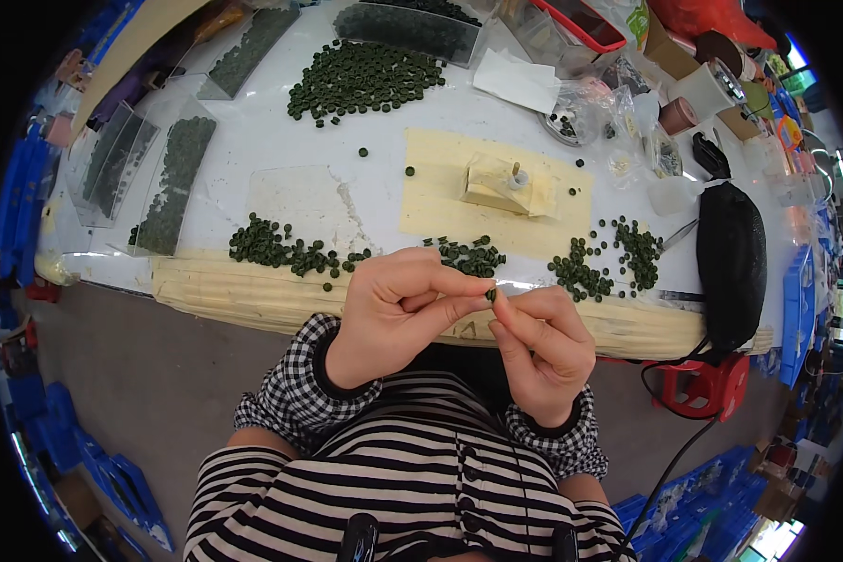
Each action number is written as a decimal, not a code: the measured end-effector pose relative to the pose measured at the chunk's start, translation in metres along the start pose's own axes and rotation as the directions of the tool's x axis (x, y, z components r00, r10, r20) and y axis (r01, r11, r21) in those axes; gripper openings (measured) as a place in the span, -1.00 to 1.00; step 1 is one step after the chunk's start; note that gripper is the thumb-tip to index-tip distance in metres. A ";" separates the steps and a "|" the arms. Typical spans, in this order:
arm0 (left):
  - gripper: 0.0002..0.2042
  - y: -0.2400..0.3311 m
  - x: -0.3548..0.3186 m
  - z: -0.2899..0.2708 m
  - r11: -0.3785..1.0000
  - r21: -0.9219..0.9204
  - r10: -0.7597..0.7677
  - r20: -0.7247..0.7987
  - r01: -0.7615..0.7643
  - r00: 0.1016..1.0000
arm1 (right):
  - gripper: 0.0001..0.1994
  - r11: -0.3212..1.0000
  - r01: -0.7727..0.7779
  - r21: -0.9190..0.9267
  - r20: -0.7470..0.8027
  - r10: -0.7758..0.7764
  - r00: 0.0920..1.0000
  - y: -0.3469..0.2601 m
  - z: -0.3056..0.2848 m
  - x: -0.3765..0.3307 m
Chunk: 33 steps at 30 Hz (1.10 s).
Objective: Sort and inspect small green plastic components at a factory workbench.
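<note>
Over the table's near edge, my left hand point(384, 314) and my right hand point(545, 345) meet fingertip to fingertip. Between their thumbs and forefingers is a small dark green round piece point(491, 295), partly covered by the fingers. Both hands are closed in a pinch on it. Just beyond my fingers lies a small heap of similar green pieces point(468, 257). Another heap point(276, 245) spreads left of my left hand, and loose groups point(581, 272) lie to the right. A pale block with a short peg point(501, 184) stands on a yellow sheet point(431, 201) farther back.
A large pile of green pieces point(361, 80) sits at the back, with clear bins point(173, 183) of pieces at the left. Tweezers point(679, 236) and a black cloth-like bundle point(731, 267) lie right. Yellowish padding point(225, 295) lines the front edge. A red stool point(707, 389) stands below.
</note>
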<state>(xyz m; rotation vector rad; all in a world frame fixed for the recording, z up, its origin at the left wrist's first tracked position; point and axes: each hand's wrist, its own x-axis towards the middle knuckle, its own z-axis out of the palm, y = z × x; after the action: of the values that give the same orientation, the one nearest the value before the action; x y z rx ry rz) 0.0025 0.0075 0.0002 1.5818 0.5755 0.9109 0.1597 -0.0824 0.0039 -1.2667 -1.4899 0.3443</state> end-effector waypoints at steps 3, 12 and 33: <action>-0.79 0.000 0.000 0.000 1.000 0.019 0.019 0.003 -0.019 1.000 | -0.65 1.000 -0.014 0.010 0.000 0.014 1.000 0.000 0.000 0.000; -0.76 0.003 0.002 0.000 0.988 0.101 0.116 0.007 -0.116 0.993 | -0.66 0.995 -0.071 0.072 -0.006 0.072 0.997 0.001 0.000 -0.004; -0.76 0.008 0.003 -0.012 0.944 -0.241 -0.258 -0.111 0.225 0.960 | -0.85 0.720 -0.097 -0.687 -0.108 0.030 0.994 0.026 -0.025 0.005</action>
<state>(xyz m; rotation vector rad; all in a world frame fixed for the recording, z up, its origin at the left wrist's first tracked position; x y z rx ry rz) -0.0062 0.0155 0.0094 1.2181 0.7233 0.8724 0.1944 -0.0782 -0.0044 -1.9001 -1.5525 -0.2743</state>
